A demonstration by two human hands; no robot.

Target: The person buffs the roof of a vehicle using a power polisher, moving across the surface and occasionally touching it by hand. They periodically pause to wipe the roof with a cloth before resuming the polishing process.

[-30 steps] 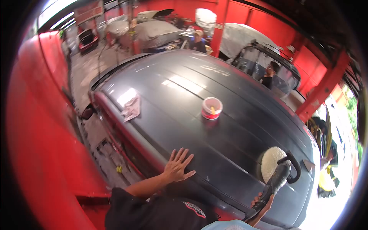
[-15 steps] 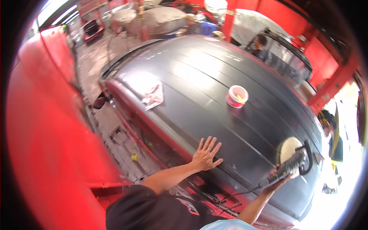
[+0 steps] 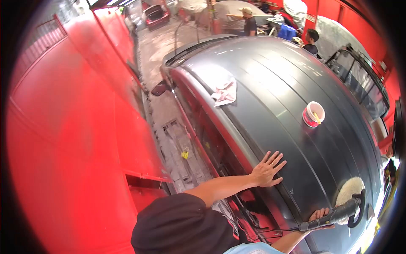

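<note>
My left hand (image 3: pixel 267 172) lies flat with its fingers spread on the dark grey car roof (image 3: pixel 262 122), near its side edge. A ring shows on one finger. My right hand (image 3: pixel 318 216) wraps around the body of a black electric polisher (image 3: pixel 334 215). The polisher's pale fluffy round pad (image 3: pixel 350 195) rests against the roof, and a loop handle sticks out beside it. Its cord trails back toward my body. Farther along the roof stand a red and white tub (image 3: pixel 312 117) with a yellow-handled tool in it and a crumpled pale cloth (image 3: pixel 225 92).
A large red panel or wall (image 3: pixel 80 127) rises to my left, with a narrow floor strip (image 3: pixel 175 135) between it and the car. The side mirror (image 3: pixel 160 88) juts out. Two people stand beyond the roof, near covered vehicles (image 3: pixel 232 15).
The view has swung left, so the car, tub and cloth appear farther right. My left hand stays spread on the roof, and my right hand still grips the polisher.
</note>
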